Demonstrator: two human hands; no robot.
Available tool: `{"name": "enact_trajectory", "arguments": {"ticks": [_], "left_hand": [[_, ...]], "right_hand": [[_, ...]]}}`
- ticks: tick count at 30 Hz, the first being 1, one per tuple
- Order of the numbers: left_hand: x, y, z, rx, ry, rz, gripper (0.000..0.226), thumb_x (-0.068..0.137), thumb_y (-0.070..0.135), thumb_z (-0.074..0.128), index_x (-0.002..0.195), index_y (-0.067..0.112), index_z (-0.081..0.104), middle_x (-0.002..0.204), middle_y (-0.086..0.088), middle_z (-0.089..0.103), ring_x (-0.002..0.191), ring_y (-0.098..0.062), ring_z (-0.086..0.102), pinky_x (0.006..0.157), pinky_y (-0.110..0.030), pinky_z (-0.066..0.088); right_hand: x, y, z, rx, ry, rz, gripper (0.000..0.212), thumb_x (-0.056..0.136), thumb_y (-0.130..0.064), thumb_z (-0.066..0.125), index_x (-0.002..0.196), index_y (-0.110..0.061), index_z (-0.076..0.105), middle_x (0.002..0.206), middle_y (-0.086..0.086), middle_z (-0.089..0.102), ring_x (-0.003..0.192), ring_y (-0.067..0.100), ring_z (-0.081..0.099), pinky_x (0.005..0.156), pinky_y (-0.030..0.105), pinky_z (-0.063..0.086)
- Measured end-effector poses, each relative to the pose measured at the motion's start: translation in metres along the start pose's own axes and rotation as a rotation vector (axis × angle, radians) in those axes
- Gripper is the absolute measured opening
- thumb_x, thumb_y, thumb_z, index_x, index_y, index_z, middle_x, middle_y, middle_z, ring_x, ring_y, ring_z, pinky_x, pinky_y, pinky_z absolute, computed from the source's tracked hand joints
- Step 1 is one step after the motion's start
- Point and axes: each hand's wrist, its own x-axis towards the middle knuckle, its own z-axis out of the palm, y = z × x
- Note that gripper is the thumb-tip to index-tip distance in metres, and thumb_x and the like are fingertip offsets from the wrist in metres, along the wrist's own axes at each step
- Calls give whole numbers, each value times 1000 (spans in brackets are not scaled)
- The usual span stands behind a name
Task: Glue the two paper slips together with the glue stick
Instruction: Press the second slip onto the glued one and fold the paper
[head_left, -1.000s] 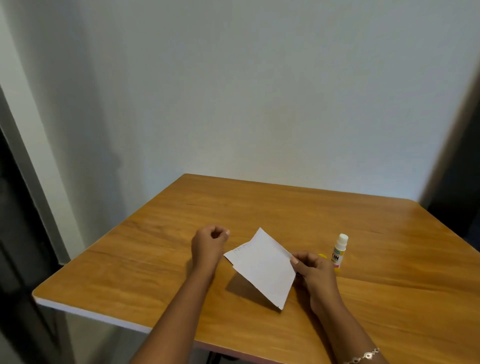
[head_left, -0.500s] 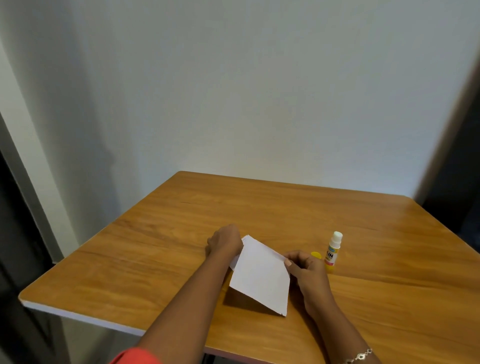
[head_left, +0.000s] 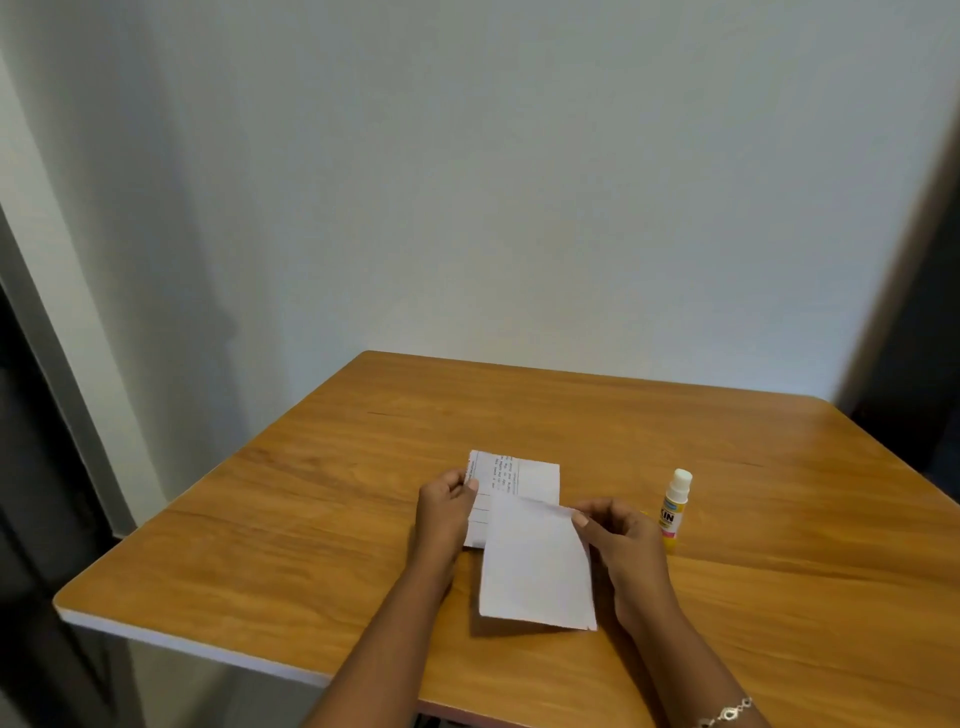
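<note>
Two paper slips are in front of me on the wooden table (head_left: 322, 525). A printed slip (head_left: 519, 478) lies farther off, and my left hand (head_left: 447, 512) pinches its left edge. A blank white slip (head_left: 535, 566) overlaps its near part, and my right hand (head_left: 621, 540) grips that slip's top right corner between thumb and fingers. The glue stick (head_left: 674, 506), white-capped with a yellow label, stands upright just right of my right hand, untouched.
The table's white front edge (head_left: 182, 642) runs along the near left. A pale wall stands right behind the table. Dark gaps lie to the far left and far right of the table.
The blank slip swung from a tilted diamond to nearly square-on and came toward me. My left hand moved in and took the printed slip, which now shows beyond the blank one.
</note>
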Motion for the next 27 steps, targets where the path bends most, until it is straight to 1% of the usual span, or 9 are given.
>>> {"name": "enact_trajectory", "arguments": {"ticks": [1,3,5,8,14,17,20,24,27], "left_hand": [[-2,-1,0,-42,-16,-7,18,91,7,49,95,15,65,92,-6,71,84,-25,68,71,-40,55],[-6,-1,-1,-110,-40,-18,17,89,6,54,92,16,67,85,-4,74,75,-23,69,61,-33,54],[-10,1,-1,-172,-62,-26,17,87,3,55,89,14,68,76,-3,75,66,-21,68,54,-30,53],[-14,5,-3,-226,-92,-17,21,87,0,54,86,17,67,72,0,75,62,-17,68,48,-25,54],[-18,9,-5,-244,-130,-15,23,86,0,56,87,20,68,74,-2,75,62,-19,69,47,-25,54],[-17,8,-6,-252,-129,-21,22,86,3,56,89,20,67,78,-3,76,65,-20,70,48,-26,55],[-15,6,-6,-252,-129,-26,20,86,2,56,91,18,67,78,-2,76,66,-19,70,48,-25,55],[-14,5,-6,-257,-131,-24,19,86,1,56,91,16,66,77,-2,76,66,-17,70,50,-25,55],[-14,3,-7,-263,-140,-19,19,86,2,55,92,16,66,76,-1,76,66,-17,70,50,-25,55]], "right_hand": [[1,-2,1,-13,2,-28,11,82,0,59,77,-8,64,75,12,65,69,23,56,59,31,42],[5,-7,5,-42,6,-90,14,81,0,61,75,-11,64,74,9,66,69,21,58,60,33,45],[12,-9,9,-45,28,-129,13,79,1,63,74,-11,65,76,12,67,71,23,60,64,39,49],[23,-8,16,-52,64,-129,14,77,-1,66,71,-14,65,77,13,68,74,28,63,70,45,53],[35,-6,23,-97,64,-148,17,75,-3,67,65,-17,65,71,7,67,72,22,59,68,42,49],[39,-4,23,-104,77,-135,21,75,-4,68,62,-21,66,71,7,67,72,24,60,70,45,51],[42,-3,22,-111,93,-135,16,75,-4,68,66,-17,66,75,11,69,77,33,63,73,50,53],[44,-2,23,-83,104,-128,13,75,-3,68,69,-15,66,76,14,68,74,29,61,74,53,53],[44,-2,22,-74,111,-126,15,75,-3,69,69,-16,65,76,14,67,74,30,61,72,52,54]]}}
